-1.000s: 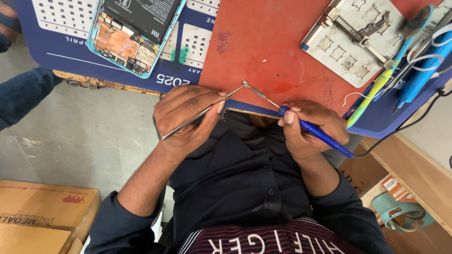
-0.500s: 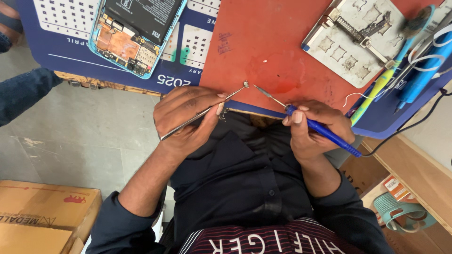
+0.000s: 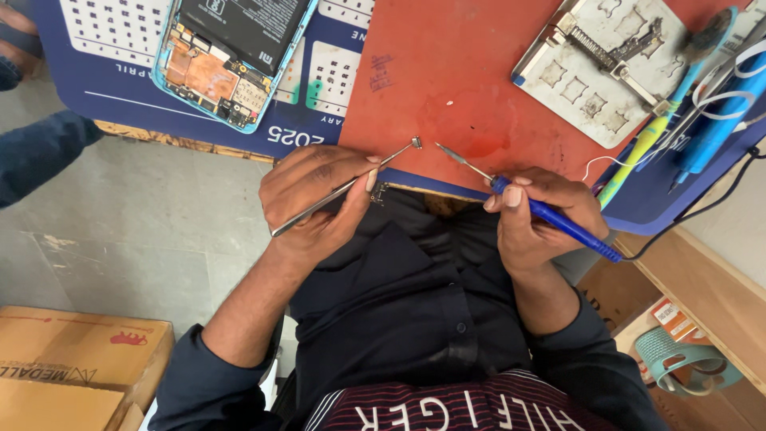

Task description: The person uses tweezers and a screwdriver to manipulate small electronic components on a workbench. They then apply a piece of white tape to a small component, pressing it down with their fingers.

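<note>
My left hand (image 3: 315,199) grips metal tweezers (image 3: 343,190) whose tips pinch a tiny metal part (image 3: 416,142) over the red mat (image 3: 447,72). In my right hand (image 3: 538,215) is a blue-handled soldering iron (image 3: 550,214); its thin tip (image 3: 447,152) points left and stops just short of the tiny part. Both hands sit at the near edge of the bench. An opened phone (image 3: 227,56) with a light blue frame, bare circuit board and black battery lies at the upper left on the blue mat (image 3: 120,80).
A grey metal board holder (image 3: 606,64) lies at the upper right, next to blue and yellow-green tools (image 3: 662,128) and white wire. A cardboard box (image 3: 72,367) stands on the floor at lower left. Another person's dark sleeve (image 3: 36,152) shows at the left edge.
The tweezer tips and the soldering iron tip, touching one second ago, have drawn apart. My right hand has shifted slightly right with the iron.
</note>
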The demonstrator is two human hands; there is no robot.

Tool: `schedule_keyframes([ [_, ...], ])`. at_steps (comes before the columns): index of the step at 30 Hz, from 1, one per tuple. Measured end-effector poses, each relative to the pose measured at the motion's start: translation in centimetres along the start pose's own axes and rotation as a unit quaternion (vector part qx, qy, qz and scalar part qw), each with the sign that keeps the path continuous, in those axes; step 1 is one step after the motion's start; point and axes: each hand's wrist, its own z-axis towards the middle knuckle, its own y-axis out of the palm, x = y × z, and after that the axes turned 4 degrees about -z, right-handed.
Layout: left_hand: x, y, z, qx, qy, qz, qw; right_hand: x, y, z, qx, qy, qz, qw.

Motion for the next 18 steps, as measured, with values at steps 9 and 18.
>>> schedule_keyframes([
  [9,0.01,-0.1,-0.02,0.0,0.001,0.005,1.0,0.03,0.18,-0.13,0.002,-0.009,-0.007,1.0],
  [18,-0.43,-0.09,-0.46,-0.005,0.004,0.004,1.0,0.82,-0.02,-0.8,0.006,-0.006,-0.008,1.0],
])
